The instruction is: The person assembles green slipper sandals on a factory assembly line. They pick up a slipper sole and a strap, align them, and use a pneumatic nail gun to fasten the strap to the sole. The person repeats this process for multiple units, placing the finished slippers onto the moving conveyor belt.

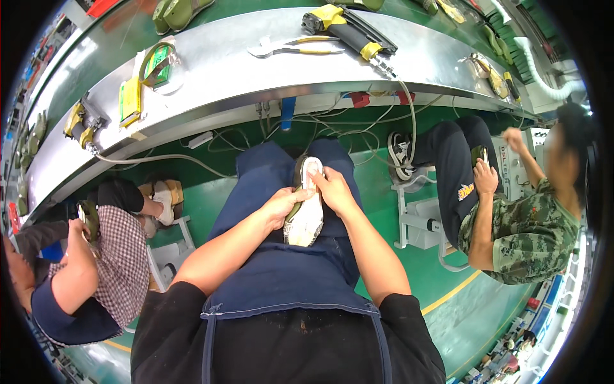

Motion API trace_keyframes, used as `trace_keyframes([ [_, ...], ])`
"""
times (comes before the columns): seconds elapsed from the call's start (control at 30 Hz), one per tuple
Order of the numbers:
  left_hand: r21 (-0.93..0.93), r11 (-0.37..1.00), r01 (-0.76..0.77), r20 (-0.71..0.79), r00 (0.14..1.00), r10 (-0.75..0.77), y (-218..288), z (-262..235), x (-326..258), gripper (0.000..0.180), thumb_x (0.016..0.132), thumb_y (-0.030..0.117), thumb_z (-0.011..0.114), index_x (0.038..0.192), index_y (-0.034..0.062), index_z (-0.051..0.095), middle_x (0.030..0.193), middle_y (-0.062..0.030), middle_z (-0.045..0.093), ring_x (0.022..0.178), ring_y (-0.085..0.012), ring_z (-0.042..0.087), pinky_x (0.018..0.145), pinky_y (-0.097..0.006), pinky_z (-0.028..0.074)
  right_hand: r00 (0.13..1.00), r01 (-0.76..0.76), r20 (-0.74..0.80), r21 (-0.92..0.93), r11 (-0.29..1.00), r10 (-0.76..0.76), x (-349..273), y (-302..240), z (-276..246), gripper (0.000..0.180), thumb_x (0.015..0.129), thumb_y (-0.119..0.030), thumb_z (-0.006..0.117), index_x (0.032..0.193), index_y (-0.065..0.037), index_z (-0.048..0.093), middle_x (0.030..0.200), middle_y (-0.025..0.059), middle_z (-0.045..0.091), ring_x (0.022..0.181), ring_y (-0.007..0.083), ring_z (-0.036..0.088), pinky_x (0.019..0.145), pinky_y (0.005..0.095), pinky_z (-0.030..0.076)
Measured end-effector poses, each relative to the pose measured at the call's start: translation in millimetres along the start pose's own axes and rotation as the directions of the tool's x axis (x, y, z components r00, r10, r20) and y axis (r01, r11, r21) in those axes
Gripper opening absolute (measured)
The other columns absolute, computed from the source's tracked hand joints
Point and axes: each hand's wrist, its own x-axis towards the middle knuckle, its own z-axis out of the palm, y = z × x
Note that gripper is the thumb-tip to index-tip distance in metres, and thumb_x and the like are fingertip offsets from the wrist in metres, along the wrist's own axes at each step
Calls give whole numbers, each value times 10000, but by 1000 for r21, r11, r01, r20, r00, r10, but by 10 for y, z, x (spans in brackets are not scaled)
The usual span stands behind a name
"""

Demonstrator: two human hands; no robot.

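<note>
White-bottomed green shoe (306, 219), apparently underside up

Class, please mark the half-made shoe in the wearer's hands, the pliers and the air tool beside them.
half-made shoe (305, 218): head view, pale upturned face
pliers (277, 47): head view, near the pivot
air tool (349, 36): head view, black body

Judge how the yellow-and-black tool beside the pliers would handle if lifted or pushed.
The tool looks fairly heavy, given its bulk. Pushed, it might slide on the smooth, shiny bench. Lifted, it would probably drag on the attached hose.
</note>
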Motion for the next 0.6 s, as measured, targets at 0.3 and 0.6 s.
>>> trace_keyframes([
  [0.3,539,761,-361,-97,871,482,312,-21,281,370,1042,196,625,1311,-58,611,1144,-107,710,1054,-153,663,972,-313,522,989,-138,30,497,857,142,74,97,-122,361,1044,-356,670,1178,-20,680,981,36,732,850,103,662,754,282,534],
  [0.6,503,778,-377,110,920,375,628,-79,541,335,1055,144,607,1349,-15,638,1153,-76,716,1059,-134,663,964,-307,535,986,126,-139,228,966,-96,120,22,-145,380,963,-197,754,1232,63,685,983,80,728,848,130,669,794,291,558],
])
